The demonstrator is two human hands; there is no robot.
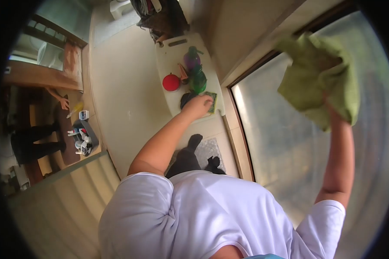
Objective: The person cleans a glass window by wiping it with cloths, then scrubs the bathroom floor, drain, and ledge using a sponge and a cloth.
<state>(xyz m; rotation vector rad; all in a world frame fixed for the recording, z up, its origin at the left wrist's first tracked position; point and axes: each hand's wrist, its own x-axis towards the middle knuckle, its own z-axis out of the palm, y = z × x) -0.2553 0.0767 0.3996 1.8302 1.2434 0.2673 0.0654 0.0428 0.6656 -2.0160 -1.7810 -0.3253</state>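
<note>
My right hand (327, 100) is raised at the window, mostly covered by a green cloth (309, 82) that it holds on or close to the glass (281, 134). My left hand (198, 107) reaches down to a white stool-like table (170, 56). Its fingers are curled over a flat green-and-yellow piece (212, 100); what lies inside them is hidden. A dark item (186, 99) shows beside that hand. Just beyond it stand a green spray bottle (198, 81) and a purple bottle with a green top (192, 59). A round red lid or container (171, 82) sits to their left.
A dark bag or bundle (164, 17) is at the table's far end. The window frame (243, 138) runs along my right. At far left, another person's hand (64, 102) is near a yellow item (78, 107) and a caddy of bottles (85, 137).
</note>
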